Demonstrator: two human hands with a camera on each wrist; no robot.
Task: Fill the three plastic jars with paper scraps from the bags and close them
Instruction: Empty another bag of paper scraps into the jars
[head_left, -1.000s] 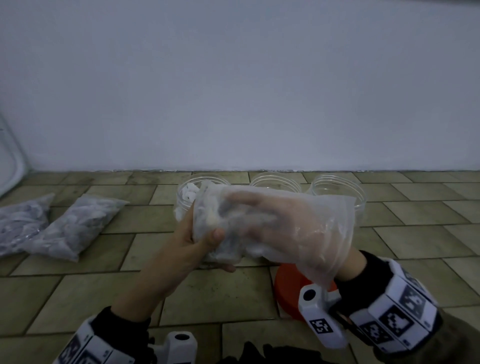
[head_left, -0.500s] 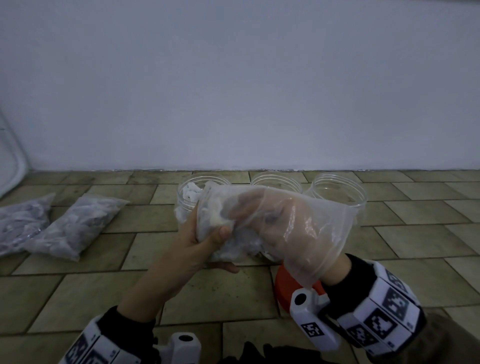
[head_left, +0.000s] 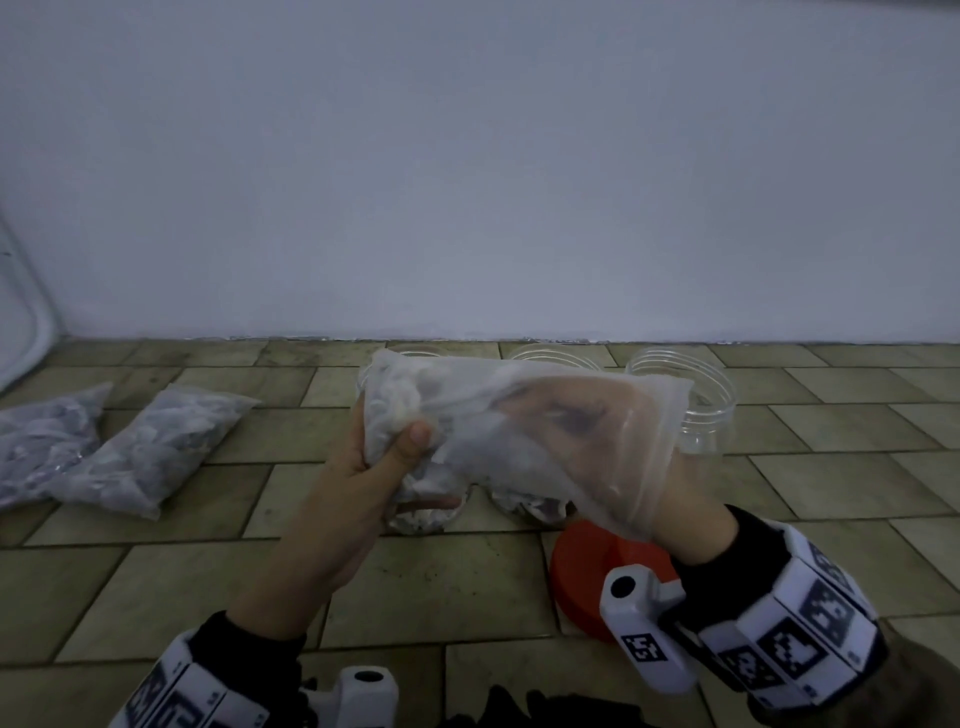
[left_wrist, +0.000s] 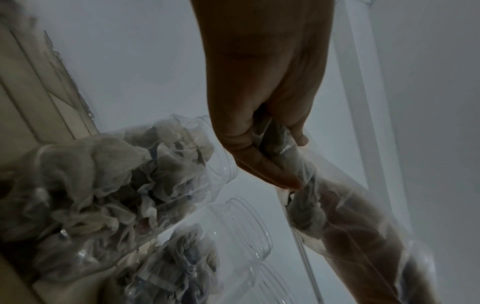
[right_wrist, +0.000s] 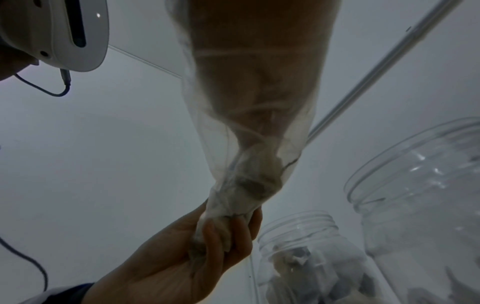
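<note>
- Tiled floor (head_left: 156, 582) ran to a pale wall, with two full bags (head_left: 150, 447) lying far left.
- Held above the three plastic jars (head_left: 691, 410) was a clear bag (head_left: 519, 415); the left hand (head_left: 363, 457) clamped its closed end, thumb on top.
- Inside the bag, the right hand (head_left: 582, 415) was curled over paper scraps (left_wrist: 306, 216).
- Only the left wrist view showed the nearest jar (left_wrist: 116, 195) packed nearly to its neck.
- An orange lid (head_left: 587, 587) lay by the right wrist.

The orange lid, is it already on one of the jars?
No, the orange lid lies flat on the tiled floor, near the right hand, apart from the jars.
</note>
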